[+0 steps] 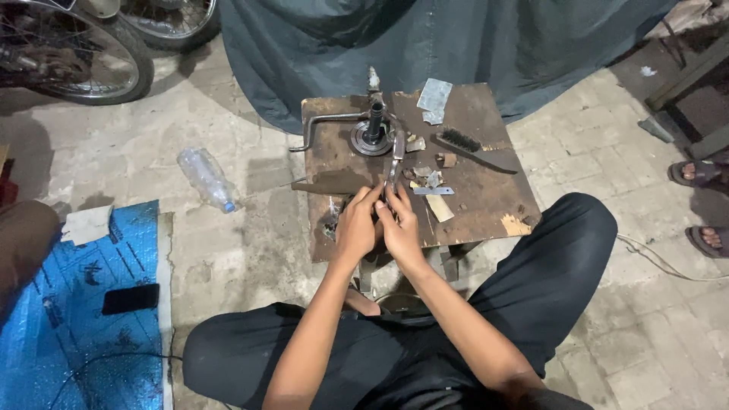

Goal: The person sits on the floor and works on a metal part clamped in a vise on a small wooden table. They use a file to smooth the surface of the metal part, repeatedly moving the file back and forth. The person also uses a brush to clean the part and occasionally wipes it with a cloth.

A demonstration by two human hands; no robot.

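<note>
Left hand (357, 226) and right hand (400, 228) meet, fingers clamped together on metal shears (395, 161) over the rusty work plate (486, 197). Wire brush (471, 149), bearing hub (372, 135) and metal scraps (434, 99) lie beyond.

Counted on the low rusty bench (486, 199): one wire brush (472, 149) near the right edge, one bearing hub (372, 135) with one bent crank handle (325, 126) toward the far left corner, one grey metal sheet scrap (435, 99) at the far edge. Two hands, left hand (357, 225) and right hand (400, 230), at the near edge. On the floor: one plastic bottle (206, 178), two wheels (76, 49), one black phone (130, 298), two sandalled feet (702, 205).
</note>
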